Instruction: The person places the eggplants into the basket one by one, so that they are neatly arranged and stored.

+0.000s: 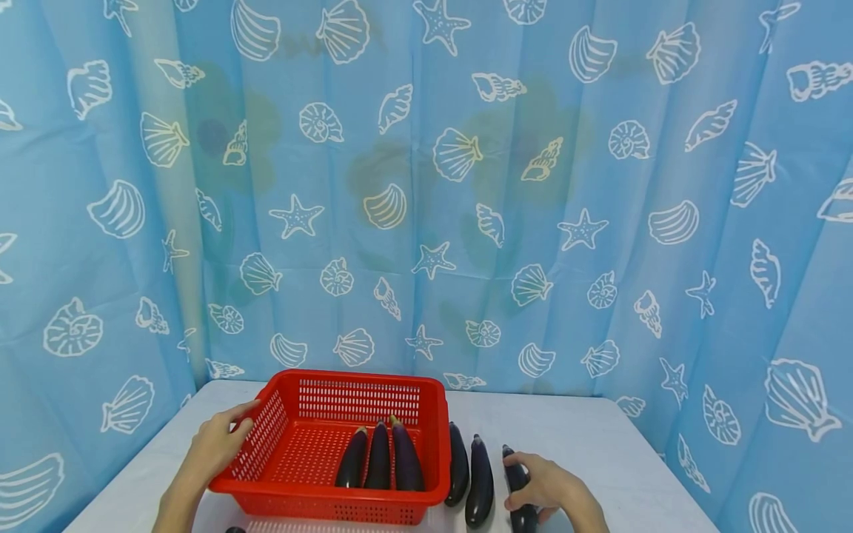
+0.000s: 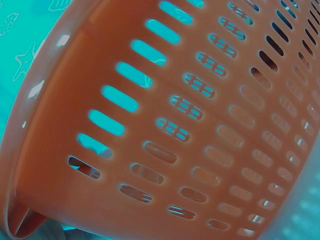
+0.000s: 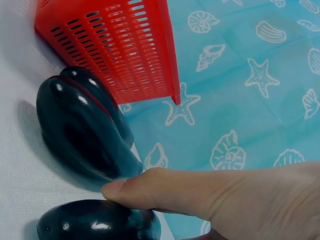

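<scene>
My right hand grips a dark purple eggplant on the table's right side. In the right wrist view, the thumb lies along the eggplant near its stem end; the other fingers are mostly hidden. Two more eggplants lie just left of it, beside the red basket. Three eggplants rest inside the basket, toward its right side. My left hand is at the basket's left rim, fingers fairly straight and thumb apart. The left wrist view shows the perforated basket wall, without the hand.
A white cloth covers the table. Behind and at both sides hangs a blue curtain with white shells and starfish. A small dark object shows at the bottom edge in front of the basket, mostly cut off.
</scene>
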`<state>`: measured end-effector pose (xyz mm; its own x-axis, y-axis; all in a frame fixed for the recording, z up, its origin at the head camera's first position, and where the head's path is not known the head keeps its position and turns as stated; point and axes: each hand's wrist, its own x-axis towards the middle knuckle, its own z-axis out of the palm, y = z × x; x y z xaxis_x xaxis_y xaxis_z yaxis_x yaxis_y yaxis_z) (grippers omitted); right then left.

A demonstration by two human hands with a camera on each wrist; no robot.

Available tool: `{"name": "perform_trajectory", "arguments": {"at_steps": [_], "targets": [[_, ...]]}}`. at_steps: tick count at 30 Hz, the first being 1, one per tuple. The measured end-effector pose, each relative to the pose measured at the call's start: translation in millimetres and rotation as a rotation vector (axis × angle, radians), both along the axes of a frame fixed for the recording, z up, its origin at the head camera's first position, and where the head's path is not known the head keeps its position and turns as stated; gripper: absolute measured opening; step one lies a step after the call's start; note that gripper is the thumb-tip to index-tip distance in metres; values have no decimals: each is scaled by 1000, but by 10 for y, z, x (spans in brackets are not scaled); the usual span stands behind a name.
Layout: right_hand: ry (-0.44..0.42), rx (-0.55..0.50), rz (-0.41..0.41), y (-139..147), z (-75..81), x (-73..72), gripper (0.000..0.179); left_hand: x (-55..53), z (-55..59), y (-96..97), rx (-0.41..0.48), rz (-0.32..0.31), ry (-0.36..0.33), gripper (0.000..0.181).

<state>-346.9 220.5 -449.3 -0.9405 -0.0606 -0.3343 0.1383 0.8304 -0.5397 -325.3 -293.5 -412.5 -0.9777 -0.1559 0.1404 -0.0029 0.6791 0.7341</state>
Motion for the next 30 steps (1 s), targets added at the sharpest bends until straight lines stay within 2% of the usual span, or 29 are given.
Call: {"name": "perform_trajectory", "arguments": {"at_steps": [1, 7, 8, 21, 30], "targets": [[4, -23, -4, 37, -62, -46, 71, 0, -1, 0, 0, 0, 0, 51], [33, -50, 6, -7, 106, 107, 64, 6, 3, 0, 7, 0, -3, 52], [39, -36, -1, -81, 241, 218, 62, 6, 5, 1, 7, 0, -4, 52], [97, -91, -15, -34, 293, 238, 61, -1, 0, 7, 9, 2, -8, 52], [126, -81, -44, -43, 355, 225, 65, -13, -8, -6, -1, 4, -8, 51]]}}
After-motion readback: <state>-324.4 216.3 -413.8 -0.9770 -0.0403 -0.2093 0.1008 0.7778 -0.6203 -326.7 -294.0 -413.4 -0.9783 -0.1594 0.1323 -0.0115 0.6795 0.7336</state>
